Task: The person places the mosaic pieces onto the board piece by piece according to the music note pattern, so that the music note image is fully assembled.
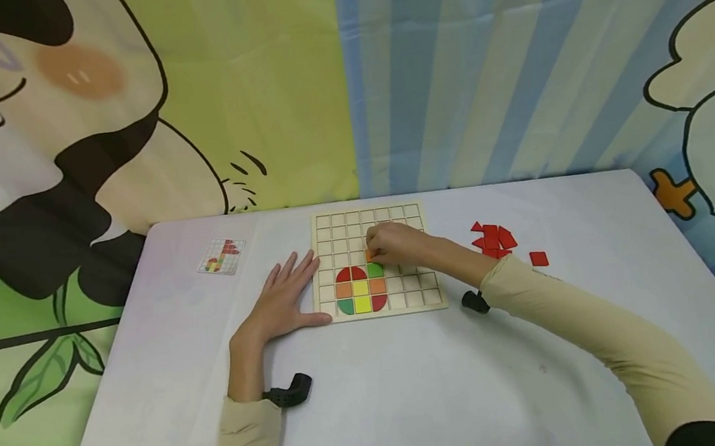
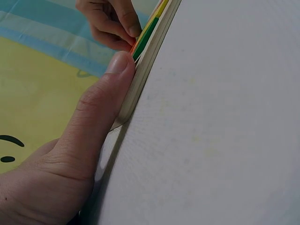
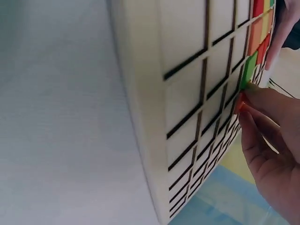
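Beige sleeves (image 1: 583, 318) reach over a white desk (image 1: 380, 406) to a wooden board (image 1: 337, 230), whose compartments (image 1: 412, 283) towards 7 o'clock hold red, orange, green and yellow pieces (image 1: 360, 289). The left hand (image 1: 281, 307), fingers apart, touches the board's edge at 8 o'clock; the right hand (image 1: 399, 242), clamped on an orange piece (image 3: 239, 105), has it at 12 o'clock of a green piece (image 1: 374, 271). Loose red pieces (image 1: 492, 236) lie at 3 o'clock, a card (image 1: 222, 257) at 9

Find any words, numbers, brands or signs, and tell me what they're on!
None can be read. The wooden grid board and its coloured tiles show no writing, nor does the cartoon backdrop. On the little pattern card, any print would be too small to read.
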A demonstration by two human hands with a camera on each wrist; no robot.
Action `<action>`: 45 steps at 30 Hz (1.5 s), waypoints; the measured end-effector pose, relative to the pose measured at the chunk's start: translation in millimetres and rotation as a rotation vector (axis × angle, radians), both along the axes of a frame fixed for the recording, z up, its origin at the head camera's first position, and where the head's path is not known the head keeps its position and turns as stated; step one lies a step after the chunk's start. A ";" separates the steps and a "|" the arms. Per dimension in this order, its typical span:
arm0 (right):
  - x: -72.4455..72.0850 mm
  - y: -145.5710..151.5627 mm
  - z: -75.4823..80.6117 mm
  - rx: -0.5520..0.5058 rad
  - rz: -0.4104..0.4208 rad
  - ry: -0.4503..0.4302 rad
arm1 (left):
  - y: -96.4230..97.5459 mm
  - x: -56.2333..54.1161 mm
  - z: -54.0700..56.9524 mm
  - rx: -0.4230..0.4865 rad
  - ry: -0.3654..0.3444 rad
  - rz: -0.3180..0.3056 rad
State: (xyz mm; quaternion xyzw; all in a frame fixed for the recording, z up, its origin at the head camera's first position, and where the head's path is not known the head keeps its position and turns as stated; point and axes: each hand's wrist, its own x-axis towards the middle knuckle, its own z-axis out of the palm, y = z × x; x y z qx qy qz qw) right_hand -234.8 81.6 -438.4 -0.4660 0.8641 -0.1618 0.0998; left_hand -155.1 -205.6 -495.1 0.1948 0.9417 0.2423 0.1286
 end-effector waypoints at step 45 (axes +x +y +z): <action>90.7 251.4 -11.3 0.029 -0.583 0.005 | -1.2 0.3 0.6 0.027 0.005 -0.014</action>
